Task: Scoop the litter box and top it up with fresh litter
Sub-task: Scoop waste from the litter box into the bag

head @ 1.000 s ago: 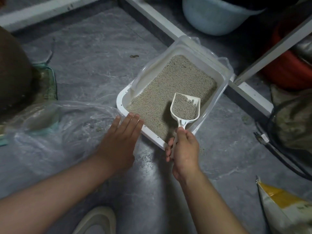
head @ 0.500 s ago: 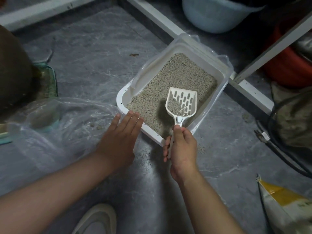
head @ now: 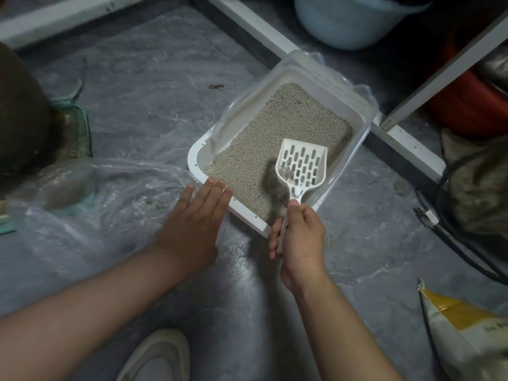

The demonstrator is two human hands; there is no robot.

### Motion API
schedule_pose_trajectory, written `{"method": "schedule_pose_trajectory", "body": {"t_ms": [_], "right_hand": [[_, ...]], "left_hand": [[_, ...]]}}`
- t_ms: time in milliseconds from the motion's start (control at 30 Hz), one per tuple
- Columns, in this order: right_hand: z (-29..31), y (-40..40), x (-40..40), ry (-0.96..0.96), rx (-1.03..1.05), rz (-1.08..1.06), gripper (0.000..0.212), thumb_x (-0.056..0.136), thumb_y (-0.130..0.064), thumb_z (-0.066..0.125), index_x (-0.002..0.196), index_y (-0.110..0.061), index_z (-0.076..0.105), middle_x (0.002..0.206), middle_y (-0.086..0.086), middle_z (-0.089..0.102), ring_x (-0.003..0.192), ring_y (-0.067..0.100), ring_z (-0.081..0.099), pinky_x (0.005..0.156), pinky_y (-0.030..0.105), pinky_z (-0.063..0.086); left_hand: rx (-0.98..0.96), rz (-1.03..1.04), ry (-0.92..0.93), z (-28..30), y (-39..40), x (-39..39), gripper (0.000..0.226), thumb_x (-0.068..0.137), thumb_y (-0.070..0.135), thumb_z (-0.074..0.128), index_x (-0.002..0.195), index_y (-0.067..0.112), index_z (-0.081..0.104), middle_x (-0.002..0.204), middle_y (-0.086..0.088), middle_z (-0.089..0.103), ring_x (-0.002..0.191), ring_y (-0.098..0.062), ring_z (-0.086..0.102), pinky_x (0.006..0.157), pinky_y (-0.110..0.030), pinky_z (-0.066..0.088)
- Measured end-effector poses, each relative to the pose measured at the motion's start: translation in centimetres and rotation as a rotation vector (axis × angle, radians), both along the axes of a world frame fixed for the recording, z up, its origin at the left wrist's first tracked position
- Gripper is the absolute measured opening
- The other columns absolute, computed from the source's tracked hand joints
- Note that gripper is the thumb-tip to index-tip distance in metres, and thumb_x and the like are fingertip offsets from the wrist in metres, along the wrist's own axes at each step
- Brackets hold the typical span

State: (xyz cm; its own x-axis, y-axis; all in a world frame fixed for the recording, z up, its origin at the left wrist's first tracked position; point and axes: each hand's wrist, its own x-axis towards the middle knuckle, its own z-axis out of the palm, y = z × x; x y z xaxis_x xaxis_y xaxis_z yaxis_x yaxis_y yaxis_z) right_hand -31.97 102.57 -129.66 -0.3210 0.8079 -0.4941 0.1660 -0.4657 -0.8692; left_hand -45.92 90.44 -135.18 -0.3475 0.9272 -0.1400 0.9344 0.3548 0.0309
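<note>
Sifting litter over the litter box (head: 209, 149), head view.
Item: white litter box on grey floor (head: 154, 86), far corner against a white frame rail (head: 247, 23); bare floor lies left of it. Right hand (head: 301, 237) grips the slotted scoop (head: 302, 163) handle above the near right corner; left hand (head: 192, 221), fingers straight and together, touches the near rim. Scoop was heaped a second ago, now holds one small clump. Beige litter (head: 288, 125) lies level. Clear plastic bag (head: 90, 196) left of the box; litter sack (head: 461, 325) near right.

Grey marbled floor (head: 143, 86), dimly lit; white frame rails (head: 406, 144) cross it; beyond the rails stand a pale blue bucket (head: 343, 23) and a red tub (head: 467, 108).
</note>
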Motion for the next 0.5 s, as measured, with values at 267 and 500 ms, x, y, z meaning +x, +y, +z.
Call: {"method": "schedule_pose_trajectory", "body": {"t_ms": [267,500], "right_hand": [[0.15,-0.35,0.50,-0.018,0.015,0.010,0.026,0.107,-0.031,0.044,0.089,-0.013,0.050,0.060,0.008,0.052,0.038,0.019,0.039,0.038,0.023,0.032],[0.44,-0.75,0.85,-0.025,0.017,0.031,0.025,0.106,-0.031,0.044,0.091,-0.014,0.051,0.062,0.009,0.054,0.040,0.020,0.041,0.038,0.024,0.034]], "left_hand": [[-0.014,0.010,-0.006,0.07,-0.08,0.08,0.111,0.051,0.030,0.068,0.154,0.005,0.034,0.162,-0.016,0.029,0.152,-0.032,0.023,0.121,-0.056,0.021],[-0.057,0.026,-0.061,0.87,-0.01,-0.10,0.114,0.052,0.034,0.069,0.156,0.007,0.030,0.163,-0.014,0.029,0.153,-0.031,0.022,0.121,-0.055,0.022]]}}
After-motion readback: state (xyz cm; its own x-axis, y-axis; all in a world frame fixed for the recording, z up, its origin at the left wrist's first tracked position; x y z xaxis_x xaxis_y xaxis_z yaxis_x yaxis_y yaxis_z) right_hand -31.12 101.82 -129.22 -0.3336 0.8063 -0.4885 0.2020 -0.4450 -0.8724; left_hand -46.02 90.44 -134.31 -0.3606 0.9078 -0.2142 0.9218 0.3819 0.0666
